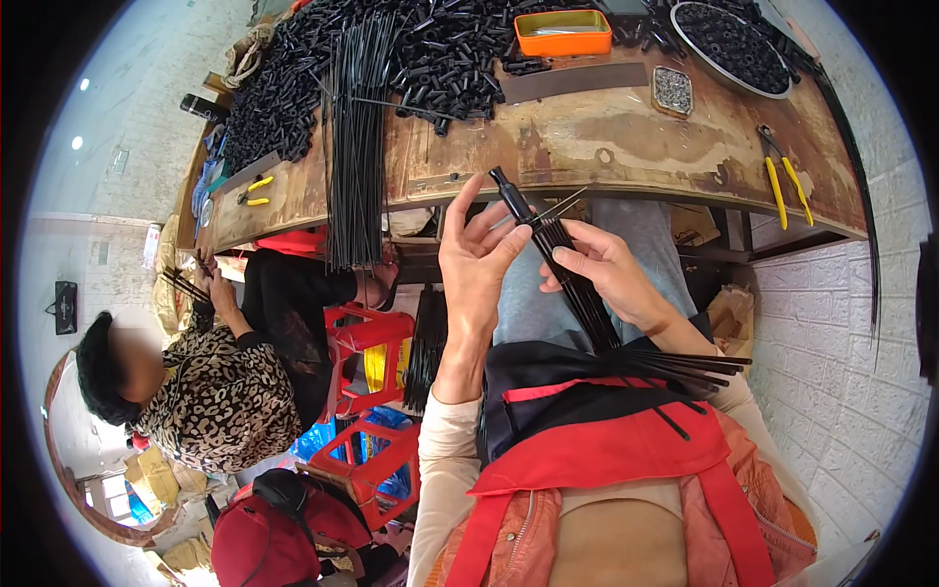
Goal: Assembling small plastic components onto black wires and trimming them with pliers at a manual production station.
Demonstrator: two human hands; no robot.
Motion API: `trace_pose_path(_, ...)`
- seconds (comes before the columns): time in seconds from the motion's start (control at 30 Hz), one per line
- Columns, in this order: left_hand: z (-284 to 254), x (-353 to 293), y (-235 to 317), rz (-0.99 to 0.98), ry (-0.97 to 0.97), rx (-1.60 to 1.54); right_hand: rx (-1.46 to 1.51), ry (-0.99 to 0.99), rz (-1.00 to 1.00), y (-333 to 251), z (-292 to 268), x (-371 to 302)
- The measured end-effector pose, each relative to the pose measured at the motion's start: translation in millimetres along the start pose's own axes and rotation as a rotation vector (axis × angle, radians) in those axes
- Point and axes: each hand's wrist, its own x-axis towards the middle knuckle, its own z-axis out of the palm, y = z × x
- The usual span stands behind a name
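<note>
In front of my lap, a black tube-shaped plastic fitting (507, 193) tilts up to the left, with thin black rods (585, 298) fanning from its lower end toward my apron. My left hand (477, 262) holds the fitting near its lower end between thumb and bent fingers, its index finger stretched upward. My right hand (611, 272) is closed round the upper part of the rods, thumb on top. A thin rod or wire (562, 203) juts up to the right from the joint. More black rods (675, 364) lie across the red-and-black apron (597, 445).
The worn wooden table (587, 147) carries a heap of black fittings (445, 68), a rod bundle (354, 147) hanging over its edge, an orange tin (562, 34), a round tray (682, 29) and yellow-handled pliers (785, 176). A person (215, 401) sits left, near red stools (367, 352).
</note>
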Motion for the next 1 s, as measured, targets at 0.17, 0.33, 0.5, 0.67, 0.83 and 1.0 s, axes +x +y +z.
trace_pose_path(0.17, -12.3, 9.4, -9.5, -0.037, -0.096, -0.165, 0.080, -0.024, 0.026, 0.7, 0.1, 0.2)
trace_pose_path(0.33, -16.8, 19.4, -15.9, -0.104, -0.200, -0.298, 0.070, -0.054, 0.027, -5.4, -3.1, -3.5)
trace_pose_path(0.5, -20.3, 31.0, -31.7, -0.236, -0.375, -0.516, 0.101, -0.098, 0.022, -3.6, -7.4, 0.1)
trace_pose_path(0.67, -19.5, 30.2, -35.8, -0.231, -0.420, -0.542, 0.099, -0.150, 0.001, -3.9, -8.2, -1.9)
trace_pose_path(0.83, -9.2, 24.4, -26.6, -0.112, -0.279, -0.296, 0.034, -0.042, -0.042, -8.4, -3.9, -0.1)
trace_pose_path(1.0, -2.7, 5.6, -15.1, 0.052, -0.169, -0.092, -0.040, -0.039, -0.196, -5.4, 2.3, 1.6)
